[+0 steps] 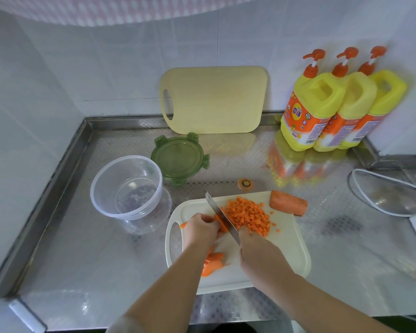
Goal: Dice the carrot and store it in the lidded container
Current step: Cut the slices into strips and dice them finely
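Carrot piece (221, 224) is mid white board (286, 248), pinned under left hand (199, 230), whose fingers curl down onto it, knuckles toward the blade. Right hand (257, 248) is wrapped round the knife (220, 212) handle, which is hidden inside the fist. Blade runs diagonally with its tip far-left and its edge down on the carrot piece, just right of the left fingertips. Can't tell if the edge has reached the board

Diced pile (247, 216) lies right of the blade and against it, far-centre of the white board, with a few loose cubes off its right side. Carrot chunk (288, 203), uncut, lies at the board's far-right corner, its right end past the edge. Carrot slices (211, 264) are near-left on the board, partly under the left forearm. Carrot top (245, 183) sits on the steel counter (82, 248) just beyond the board's far edge

Container (101, 205) is clear and round, upright and uncovered on the counter, far-left of the white board and apart from it. Green lid (178, 159) lies flat on the counter just far-right of the container; can't tell if they touch

Yellow board (214, 99) leans on the far tiled wall. Three detergent bottles (322, 104), yellow with orange pumps, stand in a row far-right. Glass pot lid (389, 195) rests on the counter at right
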Demonstrator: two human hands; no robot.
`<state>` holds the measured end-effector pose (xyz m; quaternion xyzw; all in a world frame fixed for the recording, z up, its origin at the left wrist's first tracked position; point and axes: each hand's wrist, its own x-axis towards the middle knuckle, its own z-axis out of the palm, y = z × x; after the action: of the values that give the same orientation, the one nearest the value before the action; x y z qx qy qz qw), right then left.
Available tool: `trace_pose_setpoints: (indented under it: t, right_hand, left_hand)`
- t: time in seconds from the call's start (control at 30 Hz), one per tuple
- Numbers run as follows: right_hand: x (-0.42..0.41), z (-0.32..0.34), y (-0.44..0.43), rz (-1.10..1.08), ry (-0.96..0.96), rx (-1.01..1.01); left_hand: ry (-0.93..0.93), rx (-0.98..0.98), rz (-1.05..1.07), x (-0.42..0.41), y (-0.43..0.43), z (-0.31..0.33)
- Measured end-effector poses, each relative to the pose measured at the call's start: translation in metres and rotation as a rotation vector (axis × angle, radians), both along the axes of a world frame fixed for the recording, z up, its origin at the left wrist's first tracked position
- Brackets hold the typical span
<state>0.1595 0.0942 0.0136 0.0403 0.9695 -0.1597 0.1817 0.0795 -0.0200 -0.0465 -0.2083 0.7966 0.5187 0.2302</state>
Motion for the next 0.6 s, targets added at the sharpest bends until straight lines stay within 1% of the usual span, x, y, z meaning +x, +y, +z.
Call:
trace_pose_setpoints:
  t: [0.27,0.4,0.6]
  right_hand:
    - [-0.001,-0.006,-0.004,0.030,-0.027,0.074]
    - [-0.003,-0.009,-0.004,0.014,-0.045,0.059]
    - [-0.015,-0.015,-0.005,0.019,-0.076,0.103]
  left_hand:
    - [-0.004,0.010,0.015,-0.003,0.001,-0.005]
    - [-0.004,0.006,0.007,-0.006,0.000,-0.009]
    - [0.001,0.022,0.011,-0.007,0.000,-0.012]
